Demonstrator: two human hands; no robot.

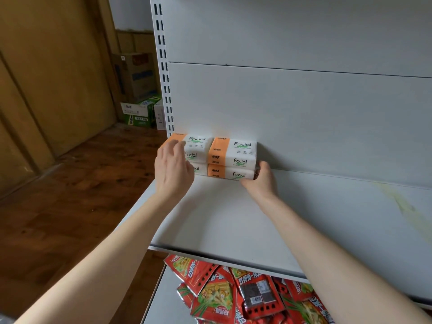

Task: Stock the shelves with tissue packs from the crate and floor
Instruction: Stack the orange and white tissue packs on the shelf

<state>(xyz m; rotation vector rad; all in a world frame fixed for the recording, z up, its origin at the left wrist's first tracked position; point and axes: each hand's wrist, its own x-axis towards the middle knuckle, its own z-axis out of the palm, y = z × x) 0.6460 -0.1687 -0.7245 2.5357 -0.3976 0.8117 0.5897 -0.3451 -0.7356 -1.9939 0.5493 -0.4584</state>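
- Nearest you, below the shelf's front lip, red snack packets point(222, 298) lie heaped on a lower board. They are no part of this job.
- The shelf point(304, 218) is a white board with a faint yellowish stain toward its right side.
- Your left hand point(174, 169) hangs over the shelf's left end. Its fingers point(171, 148) are loose and spread, clenched on nothing. They are in front of the left stack point(198, 141), but blur hides whether they touch it.
- Your right hand point(261, 181) sits further in on the shelf. It is curled round the right end of the right stack point(233, 160), with the thumb at the lower front edge.
- The tissue packs stand at the shelf's back left corner, in two stacks side by side and touching. Each looks two packs high.
- Expect the packs to be light and soft, with slick film wrapping. Pinching a corner will likely dent it or let it slip.
- Take hold across the short ends with flat palms. Steady the top pack, since it could slide off the one beneath.
- Both stacks sit close against the back panel point(304, 113) behind the shelf.
- Past the shelf's left upright point(163, 66), cardboard boxes point(135, 76) stand on the wooden floor. No crate is in view.
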